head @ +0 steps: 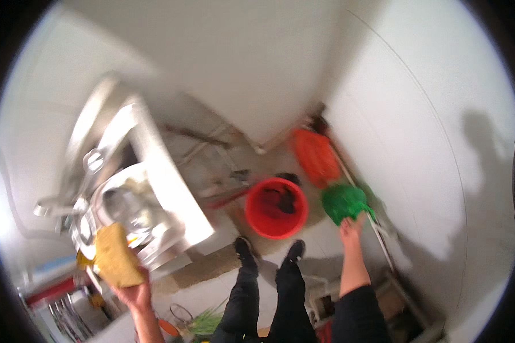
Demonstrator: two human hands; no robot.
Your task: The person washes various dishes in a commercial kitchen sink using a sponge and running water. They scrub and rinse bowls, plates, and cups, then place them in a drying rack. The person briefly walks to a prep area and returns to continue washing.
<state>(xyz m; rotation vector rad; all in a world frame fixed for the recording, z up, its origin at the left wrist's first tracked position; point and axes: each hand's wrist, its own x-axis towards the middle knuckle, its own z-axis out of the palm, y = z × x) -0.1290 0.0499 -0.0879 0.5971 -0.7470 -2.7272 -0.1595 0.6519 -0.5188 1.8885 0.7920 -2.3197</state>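
Observation:
My left hand (pixel 135 291) holds a tan-yellow cloth or sponge-like pad (pixel 117 256) at the lower left, over the near end of a metal sink (pixel 178 188). Several bowls or pots, blurred, lie in the sink below a faucet (pixel 53 209). On the right, my right hand (pixel 352 227) grips the edge of a green plastic basket or scoop (pixel 343 201) near the wall. A red bucket (pixel 277 208) with dark things inside stands on the floor between the two hands, just beyond my feet.
An orange-red plastic object (pixel 315 156) leans by the right wall, close to a long pale pole (pixel 380 242). A rack of utensils (pixel 68 308) is at the lower left. Green leafy stalks (pixel 206 321) lie near my legs. Blurred metal legs stand beside the sink.

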